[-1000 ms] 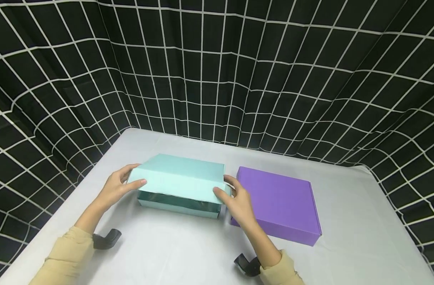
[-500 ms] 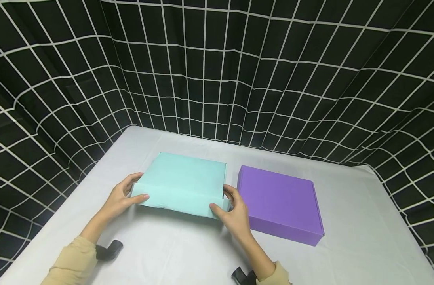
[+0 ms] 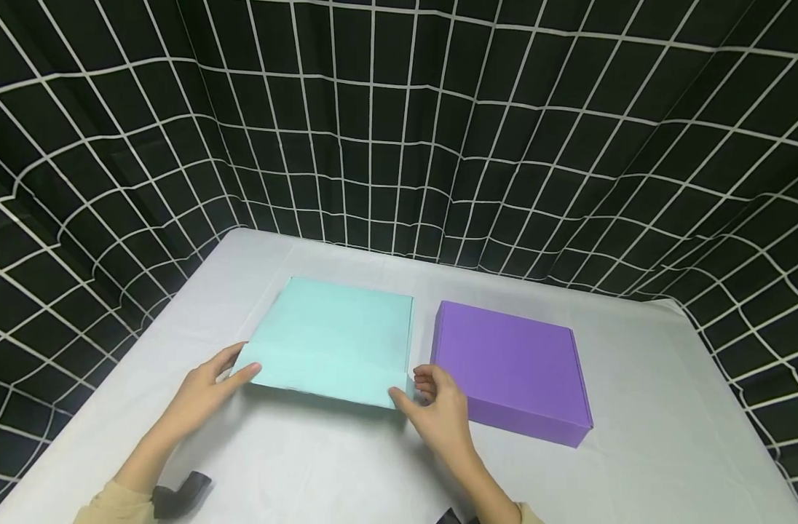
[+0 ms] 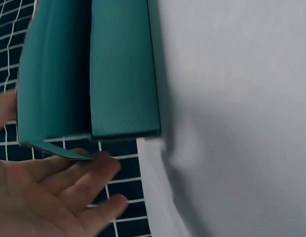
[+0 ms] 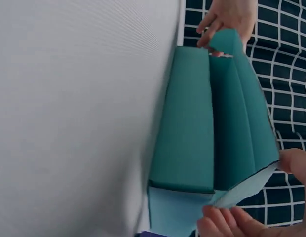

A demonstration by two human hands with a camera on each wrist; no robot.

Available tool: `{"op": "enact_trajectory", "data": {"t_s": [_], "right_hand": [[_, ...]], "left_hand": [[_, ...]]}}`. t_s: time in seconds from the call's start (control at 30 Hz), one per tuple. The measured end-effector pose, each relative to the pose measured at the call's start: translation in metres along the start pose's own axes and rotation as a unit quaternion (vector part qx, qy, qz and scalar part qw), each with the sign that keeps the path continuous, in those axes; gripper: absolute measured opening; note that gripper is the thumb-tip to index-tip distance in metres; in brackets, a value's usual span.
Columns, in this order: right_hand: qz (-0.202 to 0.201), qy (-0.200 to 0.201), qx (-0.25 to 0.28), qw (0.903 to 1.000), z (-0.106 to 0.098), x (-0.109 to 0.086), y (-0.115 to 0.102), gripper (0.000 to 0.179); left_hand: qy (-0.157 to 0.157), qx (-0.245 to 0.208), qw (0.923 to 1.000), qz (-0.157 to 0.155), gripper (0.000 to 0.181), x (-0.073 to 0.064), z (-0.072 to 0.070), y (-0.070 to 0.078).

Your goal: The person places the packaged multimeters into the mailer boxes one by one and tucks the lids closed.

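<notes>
A light teal cardboard box (image 3: 340,309) lies on the white table, its hinged lid lowered almost level. The lid's front flap (image 3: 320,378) reaches out past the box's front wall (image 4: 123,74), with a dark gap behind that wall. My left hand (image 3: 202,393) holds the flap's left corner, thumb on top and fingers by the small side tab (image 4: 69,150). At the opposite corner my right hand (image 3: 441,411) pinches the flap, its thumb on the upper face and curled fingertips against the right side tab (image 5: 251,187). The box's inside is mostly hidden.
A closed purple box (image 3: 513,364) lies just right of the teal one, close to my right hand. White cloth covers the table (image 3: 320,473). Behind and at both sides hangs a black curtain (image 3: 373,145) with a white grid. A black wrist piece (image 3: 179,496) sits by the left sleeve.
The lid has come down from a raised tilt to nearly flat over the teal box, both hands moving down and toward me with it. The purple box stays in place.
</notes>
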State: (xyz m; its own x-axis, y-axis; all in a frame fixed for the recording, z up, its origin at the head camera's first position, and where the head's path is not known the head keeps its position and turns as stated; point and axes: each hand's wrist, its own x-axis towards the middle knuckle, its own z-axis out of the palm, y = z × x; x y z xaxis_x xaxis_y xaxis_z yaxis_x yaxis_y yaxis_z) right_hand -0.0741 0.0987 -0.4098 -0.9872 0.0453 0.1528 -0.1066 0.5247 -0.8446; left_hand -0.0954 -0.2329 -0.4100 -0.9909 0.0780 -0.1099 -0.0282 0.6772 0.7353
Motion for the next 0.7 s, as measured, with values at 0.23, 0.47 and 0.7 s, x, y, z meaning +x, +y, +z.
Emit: {"op": "enact_trajectory", "data": {"t_s": [0.23,0.47,0.7], "right_hand": [[0.054,-0.03,0.057,0.9965,0.002,-0.007,0.003,0.04],[0.069,-0.024,0.09,0.9933,0.003,-0.009,0.005,0.045],[0.075,-0.022,0.135,0.9877,0.003,-0.01,0.003,0.048]], "left_hand": [[-0.028,-0.006,0.9993,-0.022,0.073,-0.01,0.003,0.006],[-0.055,-0.052,0.9955,-0.056,0.071,-0.01,0.003,0.011],[-0.051,-0.063,0.9945,-0.067,0.068,-0.01,0.006,0.015]]}}
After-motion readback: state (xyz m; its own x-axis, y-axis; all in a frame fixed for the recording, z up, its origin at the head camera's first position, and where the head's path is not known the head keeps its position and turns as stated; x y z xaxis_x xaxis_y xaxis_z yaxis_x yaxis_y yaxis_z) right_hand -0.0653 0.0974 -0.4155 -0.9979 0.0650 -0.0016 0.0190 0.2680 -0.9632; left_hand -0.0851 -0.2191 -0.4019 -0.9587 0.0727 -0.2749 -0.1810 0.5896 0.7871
